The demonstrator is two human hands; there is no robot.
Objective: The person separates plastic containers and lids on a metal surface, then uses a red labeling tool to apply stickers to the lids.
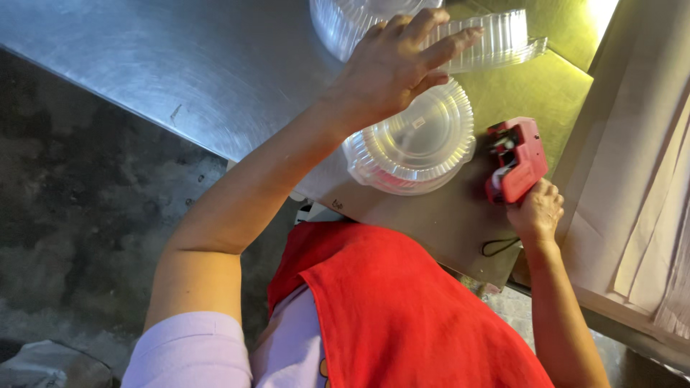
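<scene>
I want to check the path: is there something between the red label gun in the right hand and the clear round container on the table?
Nothing visible. The label gun in the right hand sits just right of the round container, with only bare table between.

My left hand [392, 65] is resting on a clear, glossy plastic lid [474, 43] with fine ribbing, and a stack of the same ribbed clear plastic containers [410, 144] is sitting below it. My right hand [535, 212] is gripping a red labelling gun [514, 159] of hard, slightly shiny plastic. The table [201, 65] is showing brushed, scuffed metal, and my red apron [402, 316] is looking like matt woven cloth.
</scene>
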